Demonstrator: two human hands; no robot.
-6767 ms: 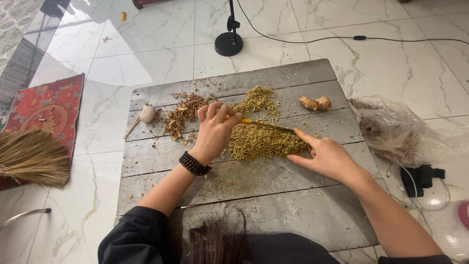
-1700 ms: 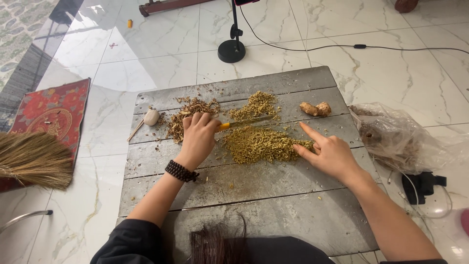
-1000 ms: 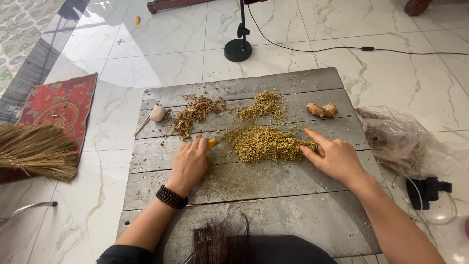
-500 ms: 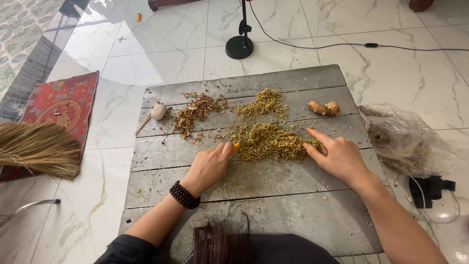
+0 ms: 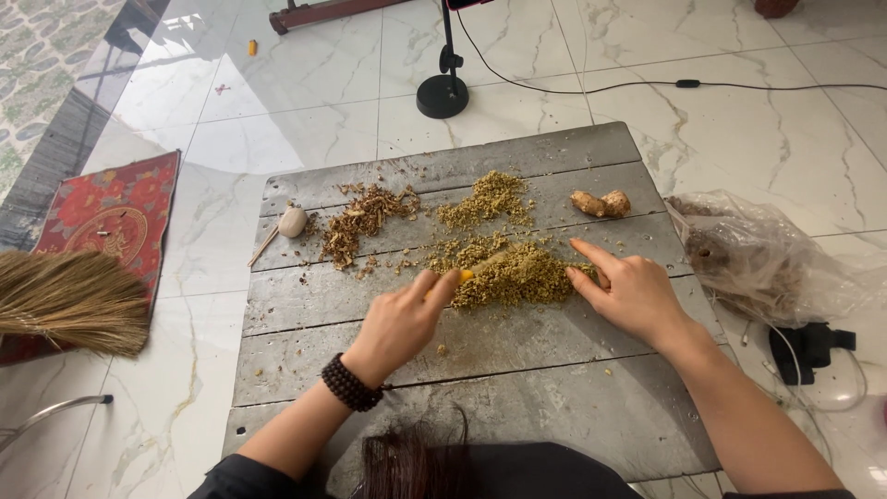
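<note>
My left hand [image 5: 402,323] is closed around the yellow handle of a knife [image 5: 467,274], whose blade runs into the left side of a large pile of chopped greenish bits [image 5: 517,275]. The blade is mostly hidden in the pile. My right hand [image 5: 628,291] lies flat with fingers spread, its fingertips against the pile's right edge. Both hands rest on a grey wooden board [image 5: 517,379] laid on the floor. My left wrist wears a dark bead bracelet [image 5: 349,383].
On the far part of the board lie a smaller greenish pile [image 5: 485,197], brown shavings [image 5: 362,220], a ginger root [image 5: 601,203] and a pale bulb [image 5: 292,222]. A plastic bag [image 5: 771,263] sits right, a broom [image 5: 65,300] and red mat [image 5: 106,208] left, a stand base [image 5: 442,95] behind.
My left hand has drawn back with the knife from the far side of the board to the near left edge of the large pile. My right hand has stayed at the pile's right edge.
</note>
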